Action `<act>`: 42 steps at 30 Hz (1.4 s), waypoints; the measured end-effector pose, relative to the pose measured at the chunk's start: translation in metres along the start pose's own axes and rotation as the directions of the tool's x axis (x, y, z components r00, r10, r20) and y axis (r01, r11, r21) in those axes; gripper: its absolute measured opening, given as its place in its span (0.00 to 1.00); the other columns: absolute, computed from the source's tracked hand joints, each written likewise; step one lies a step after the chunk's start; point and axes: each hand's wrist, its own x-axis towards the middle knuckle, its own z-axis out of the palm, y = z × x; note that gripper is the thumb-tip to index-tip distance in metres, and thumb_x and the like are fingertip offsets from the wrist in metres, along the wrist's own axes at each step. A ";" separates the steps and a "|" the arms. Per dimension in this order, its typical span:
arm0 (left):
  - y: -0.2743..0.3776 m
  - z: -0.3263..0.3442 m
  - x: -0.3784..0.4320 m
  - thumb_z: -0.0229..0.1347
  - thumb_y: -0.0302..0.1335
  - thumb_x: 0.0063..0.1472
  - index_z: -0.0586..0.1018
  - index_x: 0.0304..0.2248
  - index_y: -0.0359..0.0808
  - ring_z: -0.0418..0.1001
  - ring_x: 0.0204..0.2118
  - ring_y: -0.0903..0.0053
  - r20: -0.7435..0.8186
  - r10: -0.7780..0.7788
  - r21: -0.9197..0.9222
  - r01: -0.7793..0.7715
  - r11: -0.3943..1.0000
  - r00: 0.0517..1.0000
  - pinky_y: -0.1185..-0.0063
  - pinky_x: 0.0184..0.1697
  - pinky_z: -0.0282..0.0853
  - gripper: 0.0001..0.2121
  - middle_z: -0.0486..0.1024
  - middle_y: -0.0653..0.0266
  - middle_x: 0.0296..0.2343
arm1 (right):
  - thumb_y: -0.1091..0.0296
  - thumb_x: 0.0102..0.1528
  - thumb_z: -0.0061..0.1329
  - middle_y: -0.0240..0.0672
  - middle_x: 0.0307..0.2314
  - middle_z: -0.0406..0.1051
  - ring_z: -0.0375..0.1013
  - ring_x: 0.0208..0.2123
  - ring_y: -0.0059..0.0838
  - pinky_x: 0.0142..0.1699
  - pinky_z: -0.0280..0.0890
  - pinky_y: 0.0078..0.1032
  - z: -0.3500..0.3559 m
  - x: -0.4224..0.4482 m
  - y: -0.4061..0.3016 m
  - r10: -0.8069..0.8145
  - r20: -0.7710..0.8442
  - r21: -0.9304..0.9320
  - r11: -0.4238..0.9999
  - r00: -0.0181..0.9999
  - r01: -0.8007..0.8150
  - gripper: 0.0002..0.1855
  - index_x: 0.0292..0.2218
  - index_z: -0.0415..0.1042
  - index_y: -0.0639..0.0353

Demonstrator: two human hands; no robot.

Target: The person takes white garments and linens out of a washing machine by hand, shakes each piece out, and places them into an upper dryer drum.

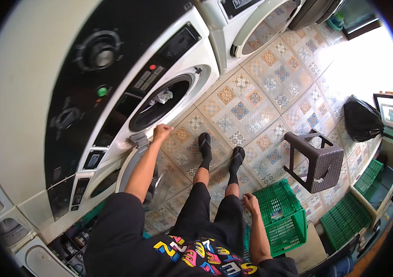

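Note:
My left hand (163, 132) is in front of a white front-loading washing machine (205, 52), just beside its round drum opening (179, 112). Its fingers are curled together, and no object shows in them. A crumpled pale cloth (163, 97) lies inside the dark drum. The machine's round door (127, 171) hangs open under my left forearm, which hides part of it. My right hand (251, 202) hangs by my right thigh, fingers loosely bent and slightly apart, with nothing visible in it. Next to it is a green plastic crate (288, 232).
A brown woven-pattern plastic stool (326, 168) lies tipped over on the patterned tile floor (269, 114). Beyond it sits a black plastic bag (362, 119). Another front-loader's door (243, 41) juts out at the top. Green baskets (345, 221) stand at the right.

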 end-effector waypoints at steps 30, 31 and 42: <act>-0.051 0.033 0.126 0.46 0.42 0.62 0.72 0.35 0.42 0.68 0.30 0.82 -0.168 -0.512 -0.980 -0.086 0.180 0.842 0.83 0.33 0.65 0.12 0.69 0.71 0.25 | 0.65 0.60 0.42 0.39 0.27 0.76 0.76 0.25 0.26 0.28 0.69 0.23 0.002 0.030 -0.010 0.156 0.000 0.118 0.981 0.988 -0.155 0.16 0.43 0.70 0.68; -0.041 0.023 0.092 0.48 0.43 0.59 0.71 0.36 0.42 0.68 0.32 0.82 -0.153 -0.492 -0.987 -0.110 0.117 0.857 0.81 0.36 0.64 0.14 0.69 0.71 0.27 | 0.65 0.60 0.42 0.39 0.27 0.76 0.76 0.26 0.26 0.28 0.70 0.23 -0.002 0.027 -0.017 0.096 -0.007 0.104 0.990 0.995 -0.095 0.15 0.43 0.70 0.68; 0.014 -0.072 -0.136 0.47 0.33 0.61 0.68 0.41 0.36 0.67 0.41 0.76 -0.352 -0.162 -0.935 -0.338 0.109 0.922 0.77 0.47 0.63 0.11 0.68 0.65 0.37 | 0.62 0.57 0.43 0.42 0.26 0.77 0.77 0.24 0.31 0.33 0.70 0.28 -0.059 -0.016 -0.130 -0.331 -0.084 -0.216 0.927 0.940 0.307 0.16 0.40 0.72 0.66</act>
